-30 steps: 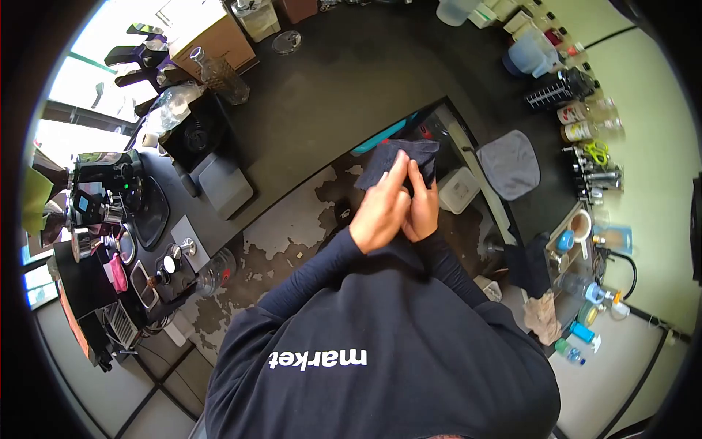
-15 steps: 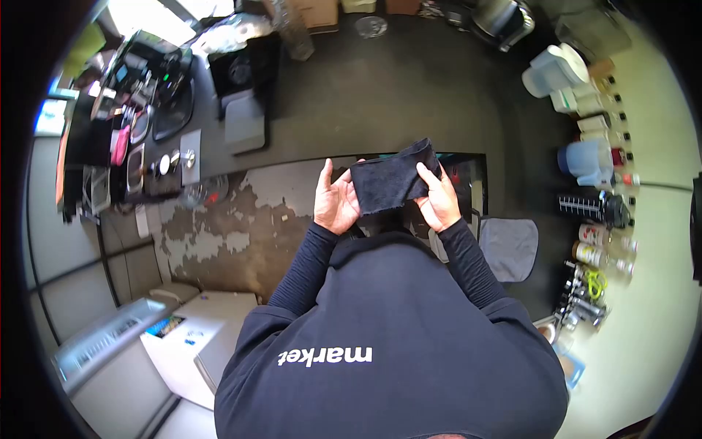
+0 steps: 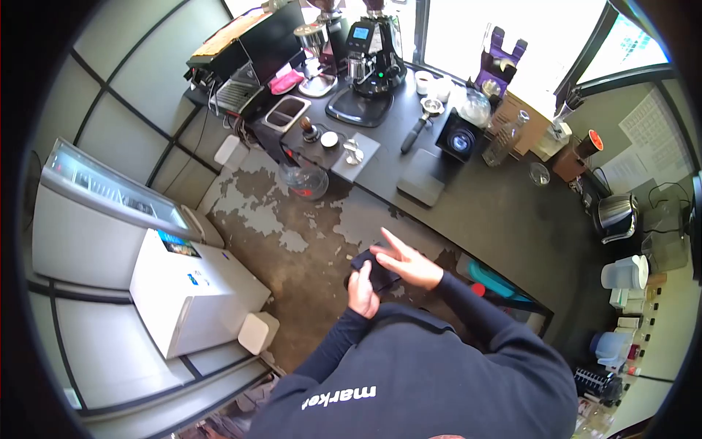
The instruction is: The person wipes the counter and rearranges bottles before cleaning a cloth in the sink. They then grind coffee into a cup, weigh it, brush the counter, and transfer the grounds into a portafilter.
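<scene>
A black cloth (image 3: 383,278), bunched smaller in front of my chest, is gripped by my left hand (image 3: 363,293) with its thumb on top. Beside it, my right hand (image 3: 411,266) reaches over the cloth's right side with fingers stretched out and apart. Both hands are above the floor, short of the dark counter's (image 3: 497,212) front edge. On the counter beyond them lie a flat grey device (image 3: 422,178) and a portafilter (image 3: 418,132) with a dark handle.
A coffee grinder (image 3: 371,55) stands at the back, with a tamper (image 3: 310,133) and a metal container (image 3: 287,113) to the left. An electric kettle (image 3: 616,218) and plastic jugs (image 3: 624,274) line the right side. At left are a white cabinet (image 3: 197,293) and a glass-topped freezer (image 3: 110,194).
My view has swung left toward the grinder and freezer. The cloth, earlier spread between both hands, is now bunched in my left hand, and my right hand's fingers have opened.
</scene>
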